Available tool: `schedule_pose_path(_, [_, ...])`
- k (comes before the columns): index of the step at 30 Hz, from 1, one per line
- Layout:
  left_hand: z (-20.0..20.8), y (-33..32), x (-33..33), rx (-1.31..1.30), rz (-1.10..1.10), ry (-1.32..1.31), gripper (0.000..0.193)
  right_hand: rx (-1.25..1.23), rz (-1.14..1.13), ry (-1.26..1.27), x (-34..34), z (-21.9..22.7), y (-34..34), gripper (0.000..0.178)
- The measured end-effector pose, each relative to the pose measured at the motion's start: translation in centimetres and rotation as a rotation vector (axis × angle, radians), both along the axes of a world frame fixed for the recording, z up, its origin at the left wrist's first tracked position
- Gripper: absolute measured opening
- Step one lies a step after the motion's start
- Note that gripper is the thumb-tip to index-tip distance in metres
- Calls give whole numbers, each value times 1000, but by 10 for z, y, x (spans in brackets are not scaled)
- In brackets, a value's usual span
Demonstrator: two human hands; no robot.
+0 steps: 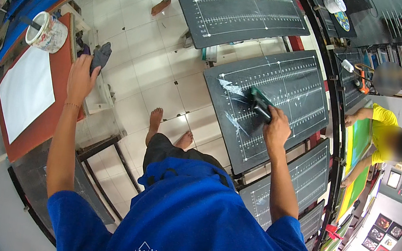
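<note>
My right hand [276, 129] grips a green scraper with a dark handle [260, 104] and presses it on a black board with white ruled lines [298, 78], beside smears of pale paste [232, 91]. My left hand [81, 77] reaches out to the left and holds a dark grey rag [100, 55] at the edge of a red-brown table [46, 122]. On that table lie a white sheet [25, 90] and a paint-stained white tub [47, 33] with a stick in it.
More black ruled boards stand above [236, 5] and below [303, 178] the one I work on. At the right, another person in a yellow shirt [384, 133] leans over a green-yellow frame [358, 145]. White tiled floor [145, 48] lies between table and boards.
</note>
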State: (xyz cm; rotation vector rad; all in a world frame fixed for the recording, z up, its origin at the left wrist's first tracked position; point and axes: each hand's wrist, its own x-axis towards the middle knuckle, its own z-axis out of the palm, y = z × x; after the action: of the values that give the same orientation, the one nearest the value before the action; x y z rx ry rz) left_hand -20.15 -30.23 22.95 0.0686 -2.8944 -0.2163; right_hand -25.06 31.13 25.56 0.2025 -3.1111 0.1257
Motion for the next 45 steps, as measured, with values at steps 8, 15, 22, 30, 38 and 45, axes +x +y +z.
schedule_pose_path(8, [0,1,0,-4,48,-32,38,-67,435,-8,-33,-2,-66,47])
schedule_pose_path(15, [-3,-2,0,-27,53,-21,37,-95,349,-8,-38,3,-71,46])
schedule_pose_path(22, [0,1,-1,6,37,4,36,-43,418,2,-60,5,-16,49])
schedule_pose_path(30, [-1,0,-2,-8,52,-18,35,-66,524,54,-53,-1,-73,47])
schedule_pose_path(38, [-3,-2,1,32,67,-21,37,-18,131,107,-86,-16,-29,47])
schedule_pose_path(45, [-1,0,-3,39,55,5,36,106,-337,106,-135,-20,37,39])
